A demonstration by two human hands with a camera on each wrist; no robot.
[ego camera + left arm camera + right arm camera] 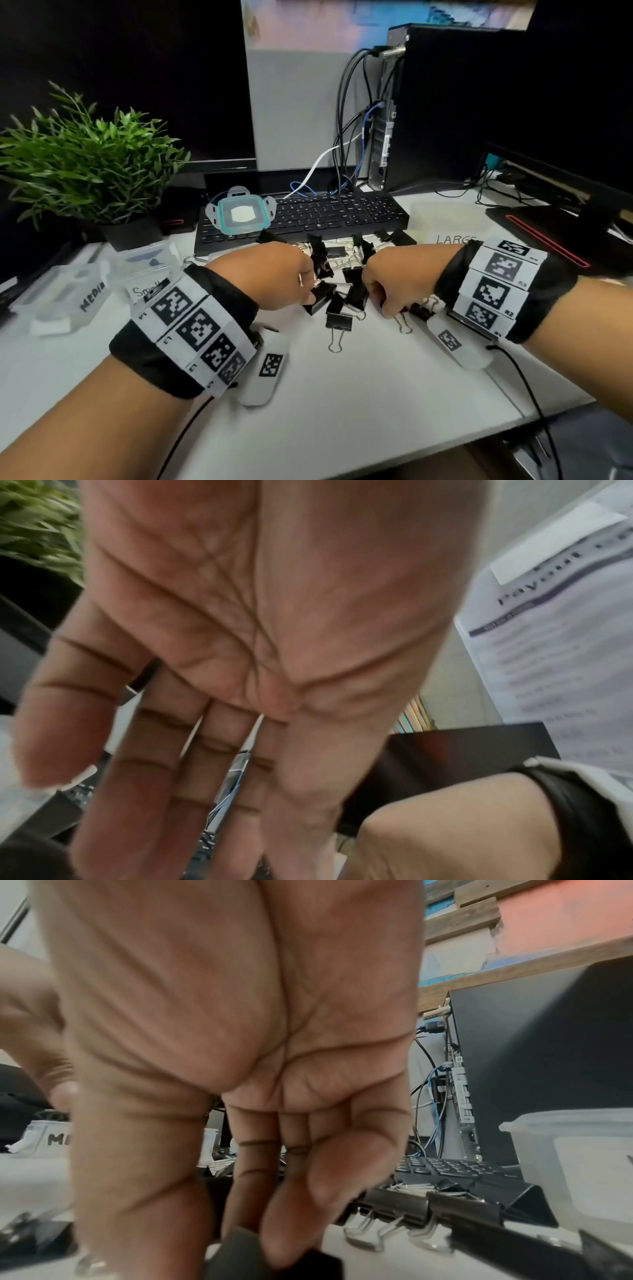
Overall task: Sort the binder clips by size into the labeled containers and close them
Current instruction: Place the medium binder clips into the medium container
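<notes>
A pile of black binder clips [342, 274] lies on the white desk in front of the keyboard. My left hand [306, 291] reaches into the pile's left side; its fingers [143, 791] are straight and spread, and they touch a clip [322, 298]. My right hand [388, 308] is at the pile's right side, thumb and fingers [291, 1218] curled down and pinching a black binder clip [236, 1248]. The clear containers marked Medium [68, 298] and Small [144, 274] stand open at the left. The Large container [448, 219] stands at the right.
A keyboard [325, 216] lies behind the pile with a teal-rimmed lid [241, 214] resting on it. A potted plant [85, 164] stands at the back left, a computer tower [445, 109] with cables at the back right. Loose clips [428, 1210] lie right of my right hand.
</notes>
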